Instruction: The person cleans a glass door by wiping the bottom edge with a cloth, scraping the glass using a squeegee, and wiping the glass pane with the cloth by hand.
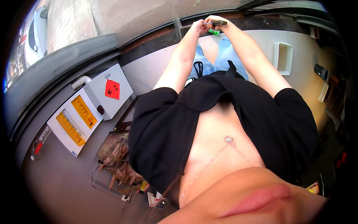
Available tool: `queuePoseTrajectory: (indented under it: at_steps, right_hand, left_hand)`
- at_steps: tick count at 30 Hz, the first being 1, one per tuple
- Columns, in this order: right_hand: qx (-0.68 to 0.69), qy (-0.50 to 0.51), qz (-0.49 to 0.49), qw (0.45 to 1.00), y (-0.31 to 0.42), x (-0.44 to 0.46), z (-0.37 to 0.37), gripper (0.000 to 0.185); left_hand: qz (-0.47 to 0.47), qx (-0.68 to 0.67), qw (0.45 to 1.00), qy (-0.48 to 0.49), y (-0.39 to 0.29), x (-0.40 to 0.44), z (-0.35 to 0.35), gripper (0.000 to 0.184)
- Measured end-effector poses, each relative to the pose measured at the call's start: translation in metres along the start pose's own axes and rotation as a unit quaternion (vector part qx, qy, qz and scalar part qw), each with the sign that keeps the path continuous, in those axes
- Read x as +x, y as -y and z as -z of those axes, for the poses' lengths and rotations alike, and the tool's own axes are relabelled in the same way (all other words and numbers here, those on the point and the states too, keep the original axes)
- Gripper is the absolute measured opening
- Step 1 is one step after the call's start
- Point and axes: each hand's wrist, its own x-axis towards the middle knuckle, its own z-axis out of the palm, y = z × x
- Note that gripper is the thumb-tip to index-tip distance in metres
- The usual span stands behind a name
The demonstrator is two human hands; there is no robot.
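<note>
My arms reach forward to the top middle of the head view, and my hands meet there above my jeans. My right hand (214,18) is closed over a dark, flat, elongated thing (220,23) whose end juts out to the right. My left hand (200,26) touches it from the left, fingers curled. A thin straight piece (186,27) sticks out left of that hand; I cannot tell if it belongs to the same thing. Just below the fingers shows a small bright green thing (214,32), its kind too small to make out.
A window or door frame (147,36) runs beyond my hands, with a car (36,33) outside. To the right stand a white tub (283,58) and a black cup (320,72). On the left are an open white wall box (76,121) and a glass tank with rocks (117,156).
</note>
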Motion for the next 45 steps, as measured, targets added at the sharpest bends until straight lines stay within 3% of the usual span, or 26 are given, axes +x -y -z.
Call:
queuePoseTrajectory:
  at_steps: [3, 5, 6, 8, 18, 21, 30, 34, 37, 41, 45]
  right_hand:
    - [0.080, -0.012, -0.013, 0.997, 0.008, -0.018, 0.027, 0.014]
    - [0.146, 0.007, 0.017, 0.989, 0.009, -0.030, 0.050, 0.011]
    - [0.143, -0.001, 0.016, 0.990, 0.013, -0.039, 0.059, 0.012]
    - [0.163, -0.012, 0.013, 0.986, 0.021, -0.059, 0.081, 0.013]
    - [0.145, -0.056, 0.064, 0.986, 0.041, -0.119, 0.192, 0.015]
    - [0.115, -0.078, 0.021, 0.990, 0.049, -0.139, 0.207, 0.013]
    - [-0.042, -0.059, -0.004, 0.997, 0.045, -0.131, 0.164, 0.013]
    - [0.102, 0.060, -0.050, 0.992, 0.043, -0.090, 0.141, 0.011]
    - [0.183, 0.034, -0.040, 0.982, 0.040, -0.064, 0.120, 0.012]
    - [0.174, 0.029, -0.031, 0.984, 0.035, -0.053, 0.108, 0.013]
    - [0.090, 0.001, -0.002, 0.996, 0.031, -0.056, 0.117, 0.012]
  left_hand:
    - [-0.019, -0.015, 0.999, 0.042, 0.016, 0.053, -0.015, 0.006]
    - [-0.046, 0.032, 0.998, 0.020, 0.032, 0.076, -0.033, 0.006]
    - [-0.003, 0.011, 0.998, 0.057, 0.038, 0.080, -0.041, 0.008]
    - [-0.028, 0.040, 0.998, 0.034, 0.056, 0.095, -0.066, 0.009]
    - [-0.028, 0.062, 0.997, 0.040, 0.137, 0.136, -0.160, 0.014]
    - [-0.042, 0.077, 0.996, 0.031, 0.156, 0.149, -0.173, 0.015]
    - [-0.109, 0.049, 0.993, -0.027, 0.139, 0.111, -0.152, 0.013]
    - [-0.174, 0.051, 0.979, -0.098, 0.101, 0.086, -0.135, 0.006]
    - [-0.213, 0.036, 0.966, -0.140, 0.085, 0.066, -0.113, 0.002]
    - [-0.178, 0.033, 0.970, -0.163, 0.074, 0.060, -0.100, 0.001]
    - [-0.141, -0.049, 0.983, -0.110, 0.076, 0.096, -0.086, 0.002]
